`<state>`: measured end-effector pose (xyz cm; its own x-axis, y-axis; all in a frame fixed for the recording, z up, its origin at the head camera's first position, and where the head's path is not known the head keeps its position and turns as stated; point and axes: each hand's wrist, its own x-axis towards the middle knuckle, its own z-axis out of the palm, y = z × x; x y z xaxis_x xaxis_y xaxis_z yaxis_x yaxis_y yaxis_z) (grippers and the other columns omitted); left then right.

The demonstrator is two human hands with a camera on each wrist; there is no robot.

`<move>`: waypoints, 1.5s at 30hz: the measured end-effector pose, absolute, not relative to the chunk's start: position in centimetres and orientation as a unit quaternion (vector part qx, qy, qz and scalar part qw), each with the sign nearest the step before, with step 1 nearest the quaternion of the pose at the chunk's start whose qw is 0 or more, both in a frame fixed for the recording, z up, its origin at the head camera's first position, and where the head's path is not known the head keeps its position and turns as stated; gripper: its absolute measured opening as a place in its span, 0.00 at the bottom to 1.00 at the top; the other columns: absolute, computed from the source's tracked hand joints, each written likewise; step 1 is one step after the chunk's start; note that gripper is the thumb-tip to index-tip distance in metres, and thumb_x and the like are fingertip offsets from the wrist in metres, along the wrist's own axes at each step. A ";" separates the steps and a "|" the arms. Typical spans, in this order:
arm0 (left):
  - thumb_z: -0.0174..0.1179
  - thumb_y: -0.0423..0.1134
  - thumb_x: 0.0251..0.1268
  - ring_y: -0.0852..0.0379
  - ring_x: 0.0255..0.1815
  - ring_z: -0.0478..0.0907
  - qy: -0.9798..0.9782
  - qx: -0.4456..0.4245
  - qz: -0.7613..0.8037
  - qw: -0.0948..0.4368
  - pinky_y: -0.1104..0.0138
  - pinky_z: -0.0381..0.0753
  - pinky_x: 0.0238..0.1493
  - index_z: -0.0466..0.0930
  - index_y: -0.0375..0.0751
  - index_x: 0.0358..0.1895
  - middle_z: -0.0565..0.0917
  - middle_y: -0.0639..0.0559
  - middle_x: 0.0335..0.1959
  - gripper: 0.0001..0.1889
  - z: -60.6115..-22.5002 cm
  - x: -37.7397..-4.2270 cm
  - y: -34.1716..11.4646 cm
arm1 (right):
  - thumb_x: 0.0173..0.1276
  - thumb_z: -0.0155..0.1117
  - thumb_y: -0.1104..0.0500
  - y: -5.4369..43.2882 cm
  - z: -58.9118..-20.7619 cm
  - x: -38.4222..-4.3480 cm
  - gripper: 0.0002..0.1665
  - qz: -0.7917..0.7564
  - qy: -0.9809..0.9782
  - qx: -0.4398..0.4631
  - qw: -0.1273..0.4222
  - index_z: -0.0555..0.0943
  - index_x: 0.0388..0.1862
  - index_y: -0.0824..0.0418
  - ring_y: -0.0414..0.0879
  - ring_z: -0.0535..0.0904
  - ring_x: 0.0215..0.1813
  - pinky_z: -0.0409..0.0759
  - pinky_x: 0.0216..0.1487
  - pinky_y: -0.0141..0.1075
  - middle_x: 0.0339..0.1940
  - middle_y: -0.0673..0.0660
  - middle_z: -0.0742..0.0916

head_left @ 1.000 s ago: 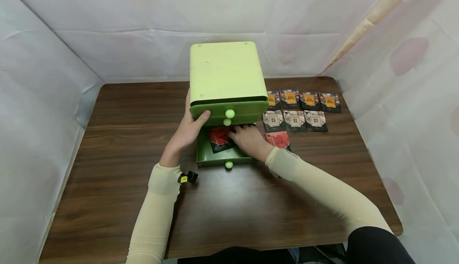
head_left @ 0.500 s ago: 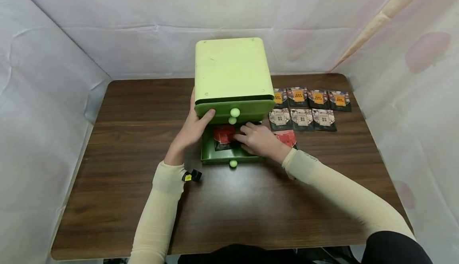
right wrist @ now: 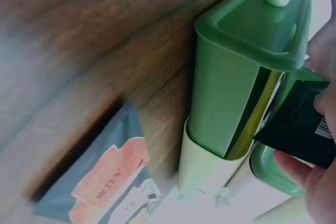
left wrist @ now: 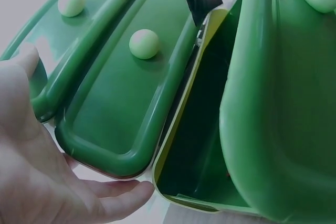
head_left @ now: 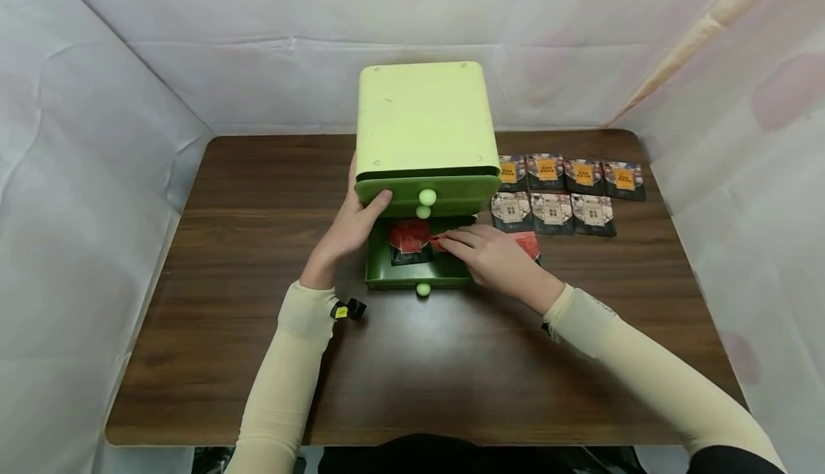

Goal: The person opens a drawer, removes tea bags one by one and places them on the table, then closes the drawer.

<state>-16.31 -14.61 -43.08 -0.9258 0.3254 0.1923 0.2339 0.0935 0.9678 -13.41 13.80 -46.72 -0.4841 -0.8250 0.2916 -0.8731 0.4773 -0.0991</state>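
My left hand (head_left: pixel 351 223) grips the left side of a light-green drawer cabinet (head_left: pixel 428 116). Its thumb lies on the front of the upper drawer (head_left: pixel 393 195), while the fingers go round the cabinet's side. Below, the bottom drawer (head_left: pixel 387 277) is pulled out, and a black-and-red sachet (head_left: pixel 410 241) lies flat in its left part. Over this drawer's right part, my right hand (head_left: pixel 496 259) pinches another sachet (right wrist: pixel 296 124). Its dark back with a barcode shows in the right wrist view; in the head view the fingers cover most of it.
To the cabinet's right, sachets lie in rows on the wooden table (head_left: pixel 554 366): orange-labelled ones (head_left: pixel 583 175) at the back, pale-labelled ones (head_left: pixel 552 210) in the middle. A red sachet (head_left: pixel 527 245) in front is partly hidden by my right hand.
My right hand has moved right, away from the sachet in the drawer, which now lies straighter. The pinched sachet has come into sight at its fingertips. My left hand keeps its place on the cabinet.
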 end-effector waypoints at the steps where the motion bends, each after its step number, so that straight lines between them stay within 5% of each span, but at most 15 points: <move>1: 0.48 0.37 0.76 0.62 0.76 0.34 0.737 0.194 0.646 0.033 0.51 0.45 0.71 0.22 0.52 0.77 0.29 0.58 0.77 0.44 -43.1 -16.4 -14.6 | 0.63 0.61 0.69 14.1 -46.6 -13.2 0.27 0.120 -0.853 0.497 0.104 0.77 0.63 0.63 0.55 0.76 0.59 0.71 0.60 0.48 0.58 0.60 0.82; 10: 0.48 0.31 0.75 0.60 0.76 0.39 0.727 0.208 0.654 -0.002 0.55 0.49 0.70 0.25 0.46 0.78 0.32 0.55 0.78 0.42 -43.3 -16.2 -14.3 | 0.59 0.63 0.73 17.6 -46.4 -10.7 0.30 0.188 -0.858 0.459 0.136 0.78 0.63 0.64 0.57 0.76 0.60 0.72 0.58 0.51 0.57 0.62 0.82; 18: 0.55 0.37 0.73 0.61 0.75 0.41 0.734 0.156 0.660 -0.027 0.55 0.49 0.70 0.29 0.49 0.79 0.36 0.55 0.78 0.45 -43.8 -15.8 -15.4 | 0.51 0.59 0.75 22.8 -49.0 -9.9 0.37 0.157 -0.912 0.352 0.142 0.75 0.65 0.67 0.62 0.73 0.61 0.68 0.58 0.56 0.60 0.65 0.80; 24: 0.59 0.30 0.68 0.54 0.74 0.51 0.678 0.162 0.711 -0.091 0.62 0.64 0.64 0.34 0.45 0.79 0.42 0.55 0.79 0.47 -44.1 -15.8 -15.9 | 0.54 0.65 0.73 25.7 -51.1 -11.0 0.32 0.131 -0.933 0.305 0.137 0.79 0.62 0.65 0.60 0.75 0.60 0.71 0.56 0.56 0.59 0.64 0.81; 28: 0.58 0.26 0.65 0.53 0.77 0.42 0.676 0.186 0.700 -0.132 0.62 0.62 0.66 0.45 0.37 0.78 0.41 0.48 0.79 0.42 -44.3 -15.8 -15.6 | 0.55 0.66 0.72 26.7 -52.0 -11.4 0.30 0.121 -0.939 0.290 0.136 0.80 0.60 0.64 0.59 0.76 0.59 0.73 0.55 0.55 0.58 0.63 0.82; 34: 0.59 0.35 0.68 0.49 0.78 0.36 0.685 0.203 0.682 -0.158 0.56 0.53 0.70 0.52 0.31 0.75 0.42 0.41 0.78 0.37 -44.3 -16.2 -15.1 | 0.56 0.66 0.72 27.7 -52.7 -11.4 0.29 0.113 -0.946 0.274 0.128 0.81 0.59 0.64 0.60 0.76 0.59 0.72 0.56 0.55 0.57 0.64 0.82; 41: 0.64 0.41 0.66 0.46 0.76 0.48 0.656 0.238 0.690 -0.192 0.53 0.53 0.70 0.53 0.28 0.74 0.35 0.36 0.77 0.40 -44.2 -17.0 -14.5 | 0.59 0.64 0.70 28.9 -53.4 -11.7 0.28 0.100 -0.954 0.265 0.102 0.80 0.61 0.62 0.60 0.76 0.59 0.72 0.55 0.55 0.59 0.63 0.81; 45: 0.66 0.48 0.64 0.47 0.77 0.45 0.665 0.239 0.685 -0.177 0.55 0.50 0.71 0.60 0.30 0.72 0.39 0.37 0.77 0.40 -44.2 -17.6 -14.3 | 0.59 0.67 0.66 29.5 -53.7 -11.7 0.29 0.090 -0.960 0.258 0.067 0.79 0.62 0.61 0.61 0.76 0.59 0.71 0.55 0.57 0.60 0.64 0.80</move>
